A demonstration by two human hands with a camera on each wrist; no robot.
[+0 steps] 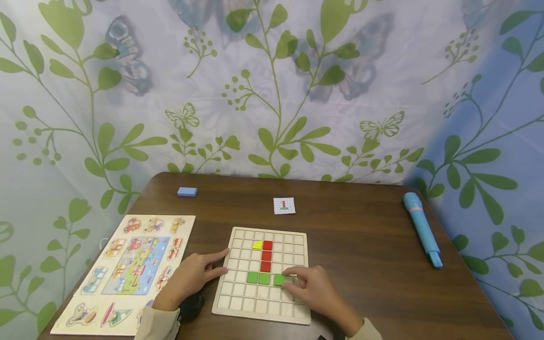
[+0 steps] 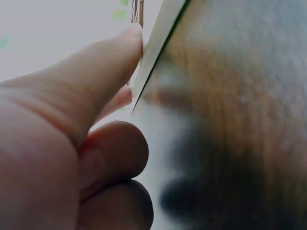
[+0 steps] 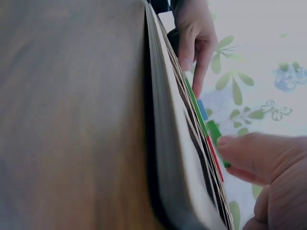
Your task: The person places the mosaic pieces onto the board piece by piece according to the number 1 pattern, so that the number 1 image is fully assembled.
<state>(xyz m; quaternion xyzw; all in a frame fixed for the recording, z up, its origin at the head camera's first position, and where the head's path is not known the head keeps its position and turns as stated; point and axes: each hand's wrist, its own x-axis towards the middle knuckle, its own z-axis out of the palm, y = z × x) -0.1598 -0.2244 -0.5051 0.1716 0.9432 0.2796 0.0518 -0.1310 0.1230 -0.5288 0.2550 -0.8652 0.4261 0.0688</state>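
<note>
A wooden grid board (image 1: 238, 302) lies on the table in the head view. My left hand (image 1: 193, 274) rests at its left edge, with extended index finger and thumb touching the rim; the other fingers curl under in the left wrist view. My right hand (image 1: 316, 288) pinches a green square tile (image 1: 278, 280) between thumb and index finger. The right wrist view shows that tile (image 3: 213, 129) tilted just over the board. Two green tiles (image 1: 258, 278) sit side by side left of it. A column of three red tiles (image 1: 266, 255) stands above them, with a yellow rounded-corner tile (image 1: 257, 245) beside the top one.
A small pattern card (image 1: 284, 206) lies beyond the board. At the back left is a blue block (image 1: 187, 191). A wooden vehicle puzzle (image 1: 170, 226) lies at the left, and a blue toy microphone (image 1: 422, 226) at the right. A patterned cloth (image 1: 204, 94) hangs behind the table.
</note>
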